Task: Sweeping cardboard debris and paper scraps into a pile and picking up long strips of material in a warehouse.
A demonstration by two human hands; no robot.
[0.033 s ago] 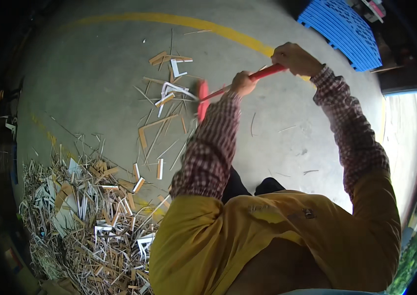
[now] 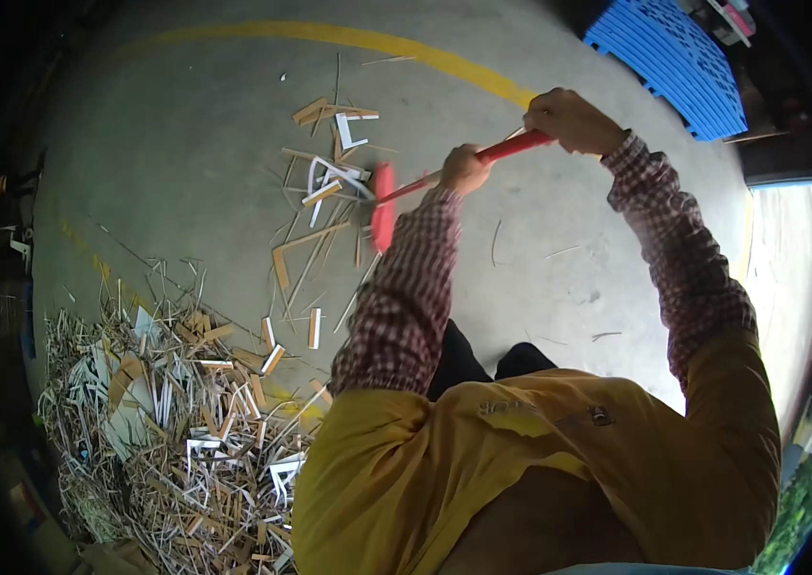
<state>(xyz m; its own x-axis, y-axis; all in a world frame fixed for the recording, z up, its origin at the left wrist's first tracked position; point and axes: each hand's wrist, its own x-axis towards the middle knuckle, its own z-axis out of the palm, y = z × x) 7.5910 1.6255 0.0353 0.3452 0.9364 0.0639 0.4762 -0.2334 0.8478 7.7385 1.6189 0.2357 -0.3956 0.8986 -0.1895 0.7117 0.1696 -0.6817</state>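
Note:
Both my hands grip the red handle (image 2: 511, 149) of a long broom. My left hand (image 2: 463, 171) holds it lower down, and my right hand (image 2: 573, 120) holds its upper end. The red broom head (image 2: 384, 206) rests on the concrete floor (image 2: 185, 144) just right of scattered wood and white strip offcuts (image 2: 329, 172). My sleeves are red-checked under a yellow vest.
A large heap of wood and white strip offcuts (image 2: 176, 412) lies at the lower left. A curved yellow line (image 2: 377, 40) runs across the floor at the top. A blue plastic pallet (image 2: 674, 57) sits at the upper right. Loose slivers (image 2: 559, 254) dot the floor on the right.

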